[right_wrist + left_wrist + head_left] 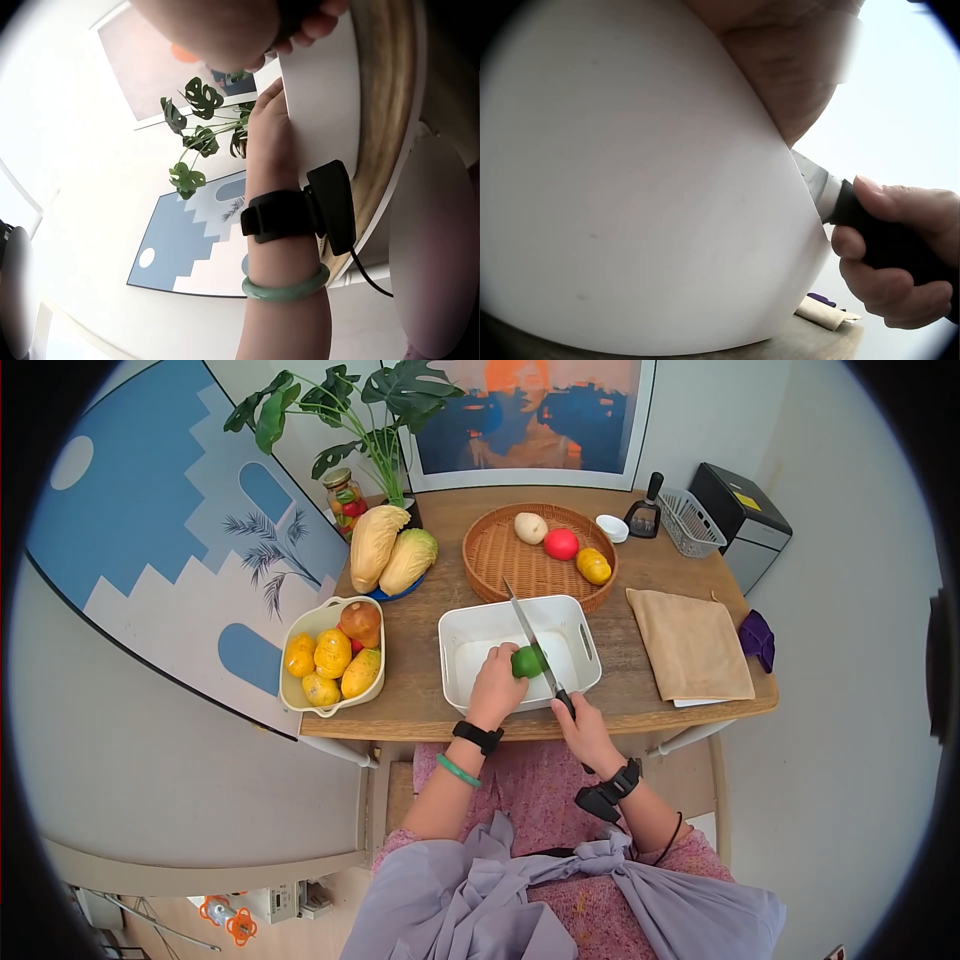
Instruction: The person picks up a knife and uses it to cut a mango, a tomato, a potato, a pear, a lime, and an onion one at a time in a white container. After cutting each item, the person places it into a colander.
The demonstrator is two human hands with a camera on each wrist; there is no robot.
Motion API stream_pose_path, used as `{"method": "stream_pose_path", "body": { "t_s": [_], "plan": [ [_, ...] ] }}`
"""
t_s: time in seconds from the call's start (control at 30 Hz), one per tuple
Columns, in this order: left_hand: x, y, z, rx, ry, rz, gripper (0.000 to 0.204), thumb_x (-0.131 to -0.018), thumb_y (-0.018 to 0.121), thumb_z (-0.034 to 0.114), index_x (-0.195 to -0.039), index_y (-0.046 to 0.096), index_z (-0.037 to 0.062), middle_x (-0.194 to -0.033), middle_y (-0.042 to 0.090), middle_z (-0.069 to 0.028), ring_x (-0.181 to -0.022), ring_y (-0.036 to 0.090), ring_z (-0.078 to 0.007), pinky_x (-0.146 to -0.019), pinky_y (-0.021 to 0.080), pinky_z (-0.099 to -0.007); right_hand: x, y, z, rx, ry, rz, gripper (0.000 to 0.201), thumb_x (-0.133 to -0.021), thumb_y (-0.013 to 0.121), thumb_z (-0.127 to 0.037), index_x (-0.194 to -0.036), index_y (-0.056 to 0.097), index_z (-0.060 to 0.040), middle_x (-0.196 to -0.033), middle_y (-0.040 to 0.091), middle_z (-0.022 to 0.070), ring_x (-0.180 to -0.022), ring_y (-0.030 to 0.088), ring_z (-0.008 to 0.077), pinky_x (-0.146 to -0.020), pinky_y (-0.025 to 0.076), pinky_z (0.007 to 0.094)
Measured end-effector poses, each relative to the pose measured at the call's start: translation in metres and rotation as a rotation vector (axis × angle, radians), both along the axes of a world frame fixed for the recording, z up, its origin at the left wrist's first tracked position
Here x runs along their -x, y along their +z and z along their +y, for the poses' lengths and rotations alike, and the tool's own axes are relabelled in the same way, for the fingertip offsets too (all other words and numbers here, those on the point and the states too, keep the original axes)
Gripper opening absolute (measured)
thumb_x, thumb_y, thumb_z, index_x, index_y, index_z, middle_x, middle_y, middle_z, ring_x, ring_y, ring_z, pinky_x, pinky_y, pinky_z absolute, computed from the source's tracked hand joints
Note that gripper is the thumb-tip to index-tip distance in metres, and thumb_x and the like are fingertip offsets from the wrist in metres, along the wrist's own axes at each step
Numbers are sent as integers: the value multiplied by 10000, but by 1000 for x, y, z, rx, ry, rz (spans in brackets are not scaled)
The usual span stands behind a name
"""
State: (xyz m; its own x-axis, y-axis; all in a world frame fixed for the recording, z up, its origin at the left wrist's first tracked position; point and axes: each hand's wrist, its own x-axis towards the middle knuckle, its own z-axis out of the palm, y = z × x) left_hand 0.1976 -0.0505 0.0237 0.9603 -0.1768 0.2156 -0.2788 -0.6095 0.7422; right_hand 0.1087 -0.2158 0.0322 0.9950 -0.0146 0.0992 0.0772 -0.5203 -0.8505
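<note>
In the head view a white plastic basket (pixel 460 617) sits at the table's front edge. My left hand (pixel 497 682) reaches into it and grips a round green fruit (pixel 527 662), fingers curled on its left side. My right hand (pixel 588 735) holds a kitchen knife (pixel 524 622) by its black handle. The blade slants up and left across the basket, right at the fruit's right side. From the left wrist, the basket wall (pixel 645 180) hides the fruit, while the right fingers (pixel 877 281) wrap the handle. The right wrist view shows the left hand (pixel 271 142) over the basket's rim.
Left stands a cream basket (pixel 292 688) of yellow produce; behind it are two cabbages (pixel 378 550). A round wicker tray (pixel 487 565) behind the white basket holds several vegetables. To the right lie a tan cloth (pixel 690 645) and a purple cloth (pixel 757 640), with a grey basket (pixel 692 525) farther back.
</note>
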Motion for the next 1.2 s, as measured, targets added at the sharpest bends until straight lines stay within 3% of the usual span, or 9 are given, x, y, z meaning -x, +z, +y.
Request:
{"method": "stream_pose_path", "body": {
  "t_s": [0.47, 0.57, 0.63, 0.87, 1.2],
  "plan": [
    [-2, -4, 1, 88, -7, -20, 374, -768, 666, 20, -1087, 469, 16, -1071, 552, -211, -988, 578, -411, -825, 497, -450, -2, 1, -1, 27, 24, 21, 384, -976, 520, -328, -876, 502, 42, -724, 591, 284, -726, 591, 474, -620, 451, 471],
    [-1, -6, -1, 64, 9, -2, 379, -758, 685, 13, -1076, 481, 13, -1100, 566, -190, -954, 608, -352, -813, 519, -391, -3, 1, -3, 32, 21, 25, 381, -976, 521, -324, -874, 500, 42, -719, 589, 286, -721, 590, 472, -616, 448, 472],
    [0, -2, -1, 65, 0, 4, 353, -781, 659, 26, -1080, 472, 12, -1074, 551, -212, -971, 584, -414, -817, 500, -450, -3, 1, -2, 40, 29, 32, 380, -976, 522, -323, -874, 499, 43, -718, 588, 287, -719, 590, 472, -614, 447, 472],
    [0, -3, 0, 62, -4, -9, 340, -780, 654, 21, -1072, 482, 8, -1067, 556, -211, -959, 590, -407, -813, 502, -451, -3, 1, -2, 36, 22, 28, 381, -977, 520, -324, -880, 500, 44, -727, 592, 291, -721, 590, 475, -618, 449, 472],
    [3, 3, -3, -20, 32, -136, 355, -833, 665, 166, -1139, 554, 23, -1024, 587, -202, -934, 601, -378, -799, 508, -442, -2, 1, -3, 16, -46, -1, 371, -977, 519, -313, -894, 509, 48, -749, 598, 303, -762, 601, 481, -639, 456, 481]
  ]
}}
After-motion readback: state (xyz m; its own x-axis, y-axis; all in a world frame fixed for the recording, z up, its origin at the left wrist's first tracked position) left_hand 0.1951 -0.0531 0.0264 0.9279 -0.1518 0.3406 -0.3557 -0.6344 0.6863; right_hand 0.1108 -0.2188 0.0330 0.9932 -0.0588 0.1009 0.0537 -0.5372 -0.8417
